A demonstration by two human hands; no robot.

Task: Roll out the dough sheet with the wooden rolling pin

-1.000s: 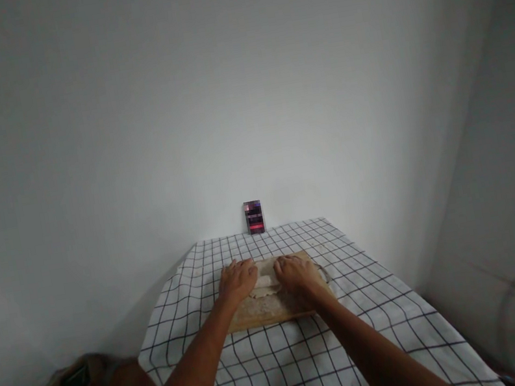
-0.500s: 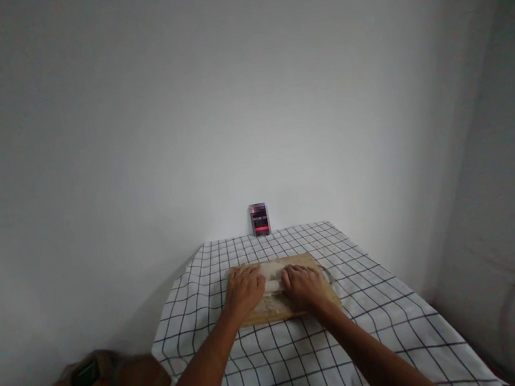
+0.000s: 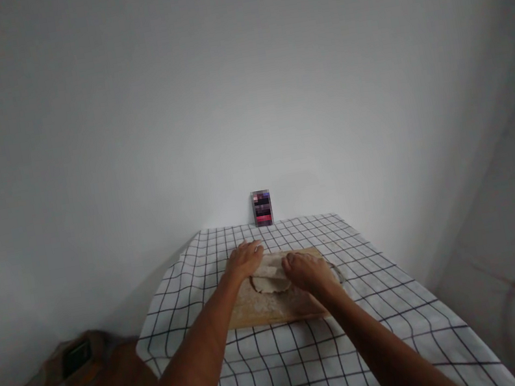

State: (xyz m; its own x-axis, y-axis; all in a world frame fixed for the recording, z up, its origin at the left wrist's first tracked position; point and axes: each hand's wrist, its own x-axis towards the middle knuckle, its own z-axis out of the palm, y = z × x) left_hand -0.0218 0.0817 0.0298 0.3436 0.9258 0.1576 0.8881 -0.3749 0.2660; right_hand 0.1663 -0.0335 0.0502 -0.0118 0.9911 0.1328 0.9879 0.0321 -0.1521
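Observation:
A pale slab of dough point(image 3: 271, 284) lies on a floured wooden board point(image 3: 258, 315). Its near edge is uneven, with a dark line at its left end. Just behind, a lighter raised band spans the gap between my hands; whether this is a fold of dough or a roller, I cannot tell. My left hand point(image 3: 245, 259) reaches over the board's far left part, fingers stretched forward, its heel by the dough's left end. On the right end my right hand point(image 3: 307, 270) presses down with curled fingers, hiding what lies beneath.
The board rests on a white checked cloth point(image 3: 286, 363) covering the table. A dark upright object point(image 3: 262, 208), blurred into blocks, stands at the back against the wall point(image 3: 240, 90). A thin dark loop point(image 3: 339, 273) shows by the board's right edge. Low at left sits a brownish box-like thing point(image 3: 75, 360).
Both hands have moved forward, the left further, with its fingers now straighter. More of the dough's near side shows in front of them. The view has tilted slightly.

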